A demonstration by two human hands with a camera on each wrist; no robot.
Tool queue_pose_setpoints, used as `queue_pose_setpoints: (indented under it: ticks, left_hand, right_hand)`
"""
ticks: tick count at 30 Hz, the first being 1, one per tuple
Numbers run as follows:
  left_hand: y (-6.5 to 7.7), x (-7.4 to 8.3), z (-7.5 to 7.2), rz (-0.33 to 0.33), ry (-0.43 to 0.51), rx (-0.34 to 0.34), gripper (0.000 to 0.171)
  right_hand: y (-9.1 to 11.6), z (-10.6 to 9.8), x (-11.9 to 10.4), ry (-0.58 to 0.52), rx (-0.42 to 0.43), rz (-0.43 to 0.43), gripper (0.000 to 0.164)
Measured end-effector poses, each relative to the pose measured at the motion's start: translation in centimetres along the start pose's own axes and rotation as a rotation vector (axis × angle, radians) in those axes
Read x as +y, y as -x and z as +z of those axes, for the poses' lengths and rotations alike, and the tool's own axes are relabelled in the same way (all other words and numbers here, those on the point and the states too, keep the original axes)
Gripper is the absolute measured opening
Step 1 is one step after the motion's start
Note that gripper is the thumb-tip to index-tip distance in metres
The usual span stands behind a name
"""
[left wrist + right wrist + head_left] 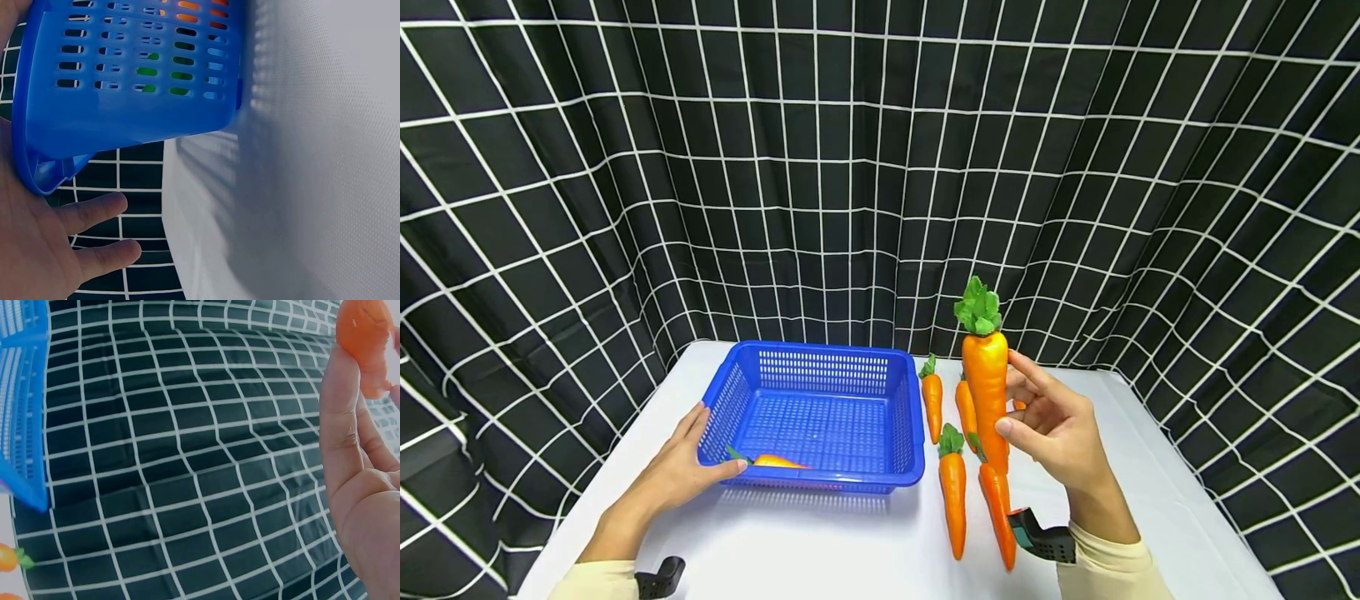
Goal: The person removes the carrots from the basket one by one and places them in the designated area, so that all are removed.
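Note:
My right hand [1048, 425] pinches a large orange carrot [985, 392] between thumb and fingertips. That carrot stands upright in the air, green leafy top up. In the right wrist view only part of the held carrot [365, 347] shows, at the upper right. With straight fingers, my left hand [681, 467] rests at the front left corner of a blue plastic basket [820, 479], its thumb on the front rim. Two outstretched fingers [100, 253] show in the left wrist view. Inside the basket lies a carrot [775, 461], partly hidden by the front wall.
Several carrots lie right of the basket, among them a small one [932, 408], one nearer the front [953, 504] and another beside it [998, 521]. My right hand partly covers more orange. A black curtain with white grid lines [850, 167] surrounds the white table [820, 550].

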State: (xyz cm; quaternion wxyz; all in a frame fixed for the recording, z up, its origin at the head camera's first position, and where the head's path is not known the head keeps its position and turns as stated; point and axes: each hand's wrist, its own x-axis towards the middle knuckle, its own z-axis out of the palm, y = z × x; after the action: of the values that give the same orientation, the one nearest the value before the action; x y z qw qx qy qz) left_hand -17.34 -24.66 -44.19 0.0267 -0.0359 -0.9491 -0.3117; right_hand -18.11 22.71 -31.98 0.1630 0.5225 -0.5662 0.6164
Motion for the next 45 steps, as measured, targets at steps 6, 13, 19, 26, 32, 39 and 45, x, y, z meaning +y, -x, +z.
queue_pose_setpoints:
  ticks: [6,13,19,26,32,39,45]
  left_hand:
    - [0.0,-0.1,0.1,0.007,0.001,0.005,0.116]
    - [0.1,-0.1,0.1,0.008,0.004,0.008,0.117]
    - [0.1,-0.1,0.1,0.01,0.01,0.012,0.117]
    - [0.1,-0.2,0.2,0.008,0.001,0.006,0.115]
    - [0.0,-0.1,0.0,0.012,0.002,0.008,0.117]
    - [0.0,0.0,0.0,0.001,-0.002,0.003,0.119]
    - [0.0,0.0,0.0,0.0,-0.007,0.005,0.118]
  right_hand:
    - [1.7,-1.1,-0.7,0.077,0.051,0.046,0.067]
    - [3.6,-2.0,-1.2,0.146,0.143,0.137,0.072]
    - [5.1,-2.8,-1.0,0.151,0.191,0.194,0.073]
    - [7.5,-3.2,-0.9,0.221,0.24,0.345,0.072]
    - [9.0,-3.4,-0.5,0.288,0.283,0.442,0.068]
    - [11.0,-3.3,0.3,0.338,0.338,0.56,0.065]
    - [12.8,-3.3,1.0,0.374,0.357,0.658,0.064]
